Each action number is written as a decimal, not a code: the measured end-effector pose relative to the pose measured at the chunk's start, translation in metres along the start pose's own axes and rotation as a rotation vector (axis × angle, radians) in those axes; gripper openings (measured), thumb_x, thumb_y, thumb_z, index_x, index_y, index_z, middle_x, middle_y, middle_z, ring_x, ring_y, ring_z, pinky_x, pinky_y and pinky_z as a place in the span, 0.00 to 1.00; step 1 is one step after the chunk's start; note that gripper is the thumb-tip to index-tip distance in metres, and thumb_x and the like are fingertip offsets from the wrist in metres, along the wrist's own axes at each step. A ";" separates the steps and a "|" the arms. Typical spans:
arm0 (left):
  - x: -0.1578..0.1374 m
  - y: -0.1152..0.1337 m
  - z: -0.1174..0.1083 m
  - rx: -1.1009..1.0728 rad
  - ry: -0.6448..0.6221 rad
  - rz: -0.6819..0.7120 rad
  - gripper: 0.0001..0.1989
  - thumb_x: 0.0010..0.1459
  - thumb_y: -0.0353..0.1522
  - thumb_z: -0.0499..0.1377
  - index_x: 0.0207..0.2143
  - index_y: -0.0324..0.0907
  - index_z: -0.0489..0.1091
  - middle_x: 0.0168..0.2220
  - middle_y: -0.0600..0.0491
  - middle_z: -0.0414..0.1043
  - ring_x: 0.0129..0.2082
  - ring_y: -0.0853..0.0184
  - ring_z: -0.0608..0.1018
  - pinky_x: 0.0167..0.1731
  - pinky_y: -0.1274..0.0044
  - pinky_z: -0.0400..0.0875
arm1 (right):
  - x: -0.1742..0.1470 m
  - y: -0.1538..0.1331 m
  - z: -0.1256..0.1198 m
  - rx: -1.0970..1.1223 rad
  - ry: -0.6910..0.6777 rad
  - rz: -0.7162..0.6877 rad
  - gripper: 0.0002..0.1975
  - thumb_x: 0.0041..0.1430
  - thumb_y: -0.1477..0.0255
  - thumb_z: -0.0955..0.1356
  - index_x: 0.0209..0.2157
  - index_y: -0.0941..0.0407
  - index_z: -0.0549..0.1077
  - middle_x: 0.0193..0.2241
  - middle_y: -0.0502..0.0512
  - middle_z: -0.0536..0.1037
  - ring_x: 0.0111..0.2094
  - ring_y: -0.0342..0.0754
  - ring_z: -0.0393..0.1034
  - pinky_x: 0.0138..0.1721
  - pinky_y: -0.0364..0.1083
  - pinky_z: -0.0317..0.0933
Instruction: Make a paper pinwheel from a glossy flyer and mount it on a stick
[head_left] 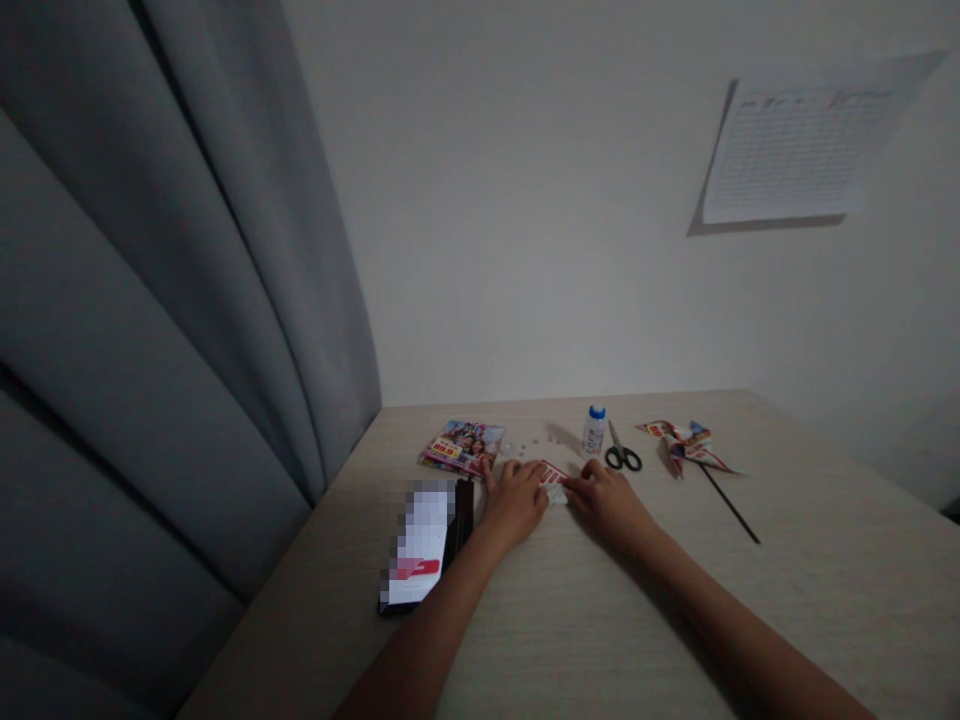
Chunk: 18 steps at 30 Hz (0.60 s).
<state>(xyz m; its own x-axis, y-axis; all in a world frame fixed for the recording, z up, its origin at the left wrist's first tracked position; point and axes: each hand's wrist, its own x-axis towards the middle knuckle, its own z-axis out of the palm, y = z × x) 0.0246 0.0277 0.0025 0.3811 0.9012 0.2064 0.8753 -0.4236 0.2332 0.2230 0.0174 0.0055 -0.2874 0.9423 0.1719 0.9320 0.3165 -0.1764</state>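
Note:
A small piece of printed paper (553, 472), red and white on top with a pale greenish part at its near edge, lies on the table between my hands. My left hand (514, 502) grips its left side, thumb at the near edge and fingers over the top, with the little finger stuck out to the left. On the right side, my right hand (609, 503) pinches the same paper between thumb and bent fingers. Parts of the paper are hidden under the fingertips. Just beyond my right hand stand a white glue bottle (593, 436) with a blue cap and black-handled scissors (623, 456).
A stack of colourful leaflets (463, 447) lies beyond my left hand. Left of my forearm is a lit phone (420, 545), with dark sticks (465, 500) alongside. Small pale bits (525, 446) lie behind the paper. A paper pinwheel (688, 446) on a black stick rests right. Grey curtain (247, 250) borders the left.

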 end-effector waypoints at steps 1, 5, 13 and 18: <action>0.000 -0.001 0.001 -0.001 0.004 -0.002 0.22 0.69 0.37 0.49 0.64 0.55 0.64 0.65 0.55 0.66 0.63 0.54 0.64 0.64 0.36 0.30 | 0.000 0.000 0.000 0.003 0.000 0.001 0.18 0.70 0.64 0.62 0.54 0.48 0.78 0.46 0.61 0.75 0.46 0.54 0.72 0.51 0.50 0.60; -0.002 -0.003 0.006 0.009 0.010 -0.003 0.23 0.68 0.39 0.49 0.64 0.57 0.63 0.66 0.56 0.65 0.64 0.51 0.62 0.62 0.34 0.28 | -0.001 -0.001 0.000 0.029 0.003 0.001 0.18 0.69 0.63 0.62 0.54 0.48 0.78 0.47 0.60 0.75 0.47 0.53 0.71 0.52 0.49 0.60; -0.006 -0.006 0.008 0.034 -0.052 -0.036 0.26 0.70 0.45 0.44 0.69 0.61 0.56 0.70 0.60 0.59 0.71 0.48 0.52 0.62 0.36 0.21 | -0.003 -0.007 -0.005 0.055 -0.008 0.094 0.18 0.65 0.64 0.65 0.54 0.46 0.78 0.49 0.59 0.75 0.51 0.54 0.70 0.51 0.50 0.59; -0.005 -0.007 0.008 0.034 -0.095 -0.037 0.28 0.70 0.47 0.41 0.70 0.61 0.51 0.71 0.60 0.56 0.73 0.47 0.47 0.61 0.36 0.19 | -0.003 -0.010 -0.005 0.049 -0.007 0.117 0.17 0.65 0.62 0.66 0.53 0.47 0.78 0.50 0.60 0.74 0.53 0.56 0.69 0.51 0.52 0.58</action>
<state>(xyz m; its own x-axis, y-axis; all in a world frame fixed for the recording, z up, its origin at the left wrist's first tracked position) 0.0190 0.0265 -0.0082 0.3736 0.9214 0.1065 0.8982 -0.3881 0.2063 0.2163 0.0106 0.0118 -0.1796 0.9737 0.1403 0.9473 0.2096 -0.2421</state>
